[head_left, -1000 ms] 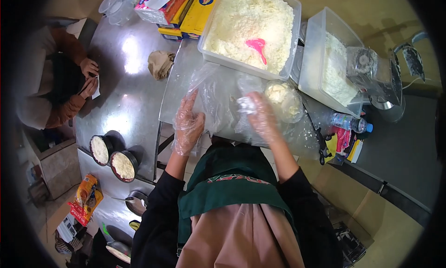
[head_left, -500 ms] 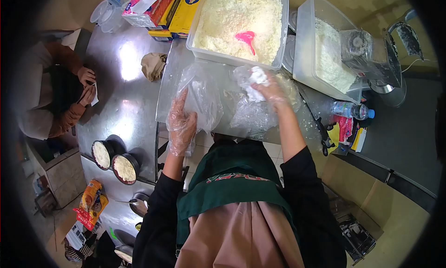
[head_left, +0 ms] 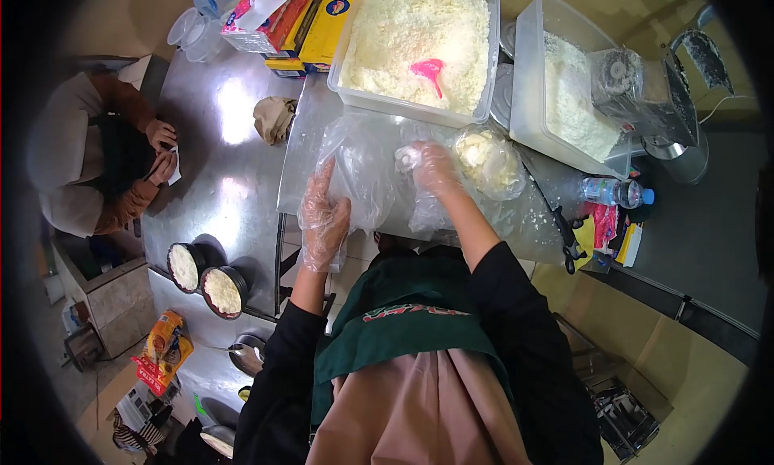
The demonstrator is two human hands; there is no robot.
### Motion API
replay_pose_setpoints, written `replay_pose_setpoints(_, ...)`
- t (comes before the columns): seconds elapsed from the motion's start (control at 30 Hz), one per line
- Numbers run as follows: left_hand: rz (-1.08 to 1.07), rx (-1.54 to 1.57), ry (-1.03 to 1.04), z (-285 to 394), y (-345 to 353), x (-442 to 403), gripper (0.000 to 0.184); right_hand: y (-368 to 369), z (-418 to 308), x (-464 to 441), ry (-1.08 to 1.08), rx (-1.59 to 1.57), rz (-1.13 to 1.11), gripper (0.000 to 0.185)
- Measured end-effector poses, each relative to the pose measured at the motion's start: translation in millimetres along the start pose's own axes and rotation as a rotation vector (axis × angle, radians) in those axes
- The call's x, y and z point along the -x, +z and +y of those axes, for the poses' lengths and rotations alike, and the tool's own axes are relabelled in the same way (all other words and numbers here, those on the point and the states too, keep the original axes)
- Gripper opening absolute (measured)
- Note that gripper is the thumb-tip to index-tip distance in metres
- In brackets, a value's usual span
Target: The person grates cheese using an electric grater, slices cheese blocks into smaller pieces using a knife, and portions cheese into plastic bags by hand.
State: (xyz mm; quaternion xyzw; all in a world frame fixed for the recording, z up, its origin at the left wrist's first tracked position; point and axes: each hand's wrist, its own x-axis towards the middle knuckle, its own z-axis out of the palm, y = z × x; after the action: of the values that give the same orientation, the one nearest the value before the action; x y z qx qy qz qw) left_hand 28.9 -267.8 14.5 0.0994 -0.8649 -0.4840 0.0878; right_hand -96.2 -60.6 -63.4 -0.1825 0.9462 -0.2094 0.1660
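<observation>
My left hand (head_left: 325,219), in a clear plastic glove, rests at the left edge of a clear plastic bag (head_left: 367,179). Its index finger points forward and the thumb stands apart, touching the bag's edge. My gloved right hand (head_left: 438,168) closes around a small white lump (head_left: 408,157) at the right side of that bag; its exact kind does not show. More crumpled clear plastic (head_left: 429,212) lies beneath my right wrist. Just right of this hand sits a clear bag of pale, creamy contents (head_left: 489,162).
A tub of grated white food (head_left: 334,76) with a pink scoop (head_left: 430,71) stands ahead, beside a tub of white powder (head_left: 528,82). At right lie a black-handled knife (head_left: 562,227) and a water bottle (head_left: 609,191). Two filled round pans (head_left: 223,292) sit left. Another person's hands (head_left: 164,150) hold paper.
My right hand has moved left toward the plastic bag, carrying the white lump and uncovering the bag of creamy contents. My left hand keeps its place at the bag's edge.
</observation>
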Motion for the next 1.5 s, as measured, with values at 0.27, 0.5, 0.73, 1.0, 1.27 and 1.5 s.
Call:
replay_pose_setpoints(0.27, -0.004, -0.002, 0.008, 5, -1, -6, 0.066, -85, -5, 40, 0.498, -1.413, 0.018, 0.062)
replay_pose_setpoints(0.5, -0.02, 0.155, 0.02, -1, 4, -6, 0.067, -70, 0, 68, 0.371, -1.964, -0.324, 0.039)
replay_pose_setpoints(0.73, -0.014, 0.256, 0.002, -17, 10, 2, 0.071, -7, -73, 20, 0.165, -1.441, -0.519, 0.047)
replay_pose_setpoints(1.0, -0.036, 0.242, -0.083, 0, -1, 14, 0.068, 41, -98, 7, -0.064, -0.202, -0.105, 0.052)
replay_pose_setpoints(1.27, 0.014, 0.321, -0.132, -21, 5, 6, 0.071, -29, -113, 15, -0.093, -0.372, -0.29, 0.056)
replay_pose_setpoints(1.5, -0.038, 0.075, 0.03, -10, -2, -10, 0.071, -14, -104, 26, -0.135, -0.319, -0.104, 0.055)
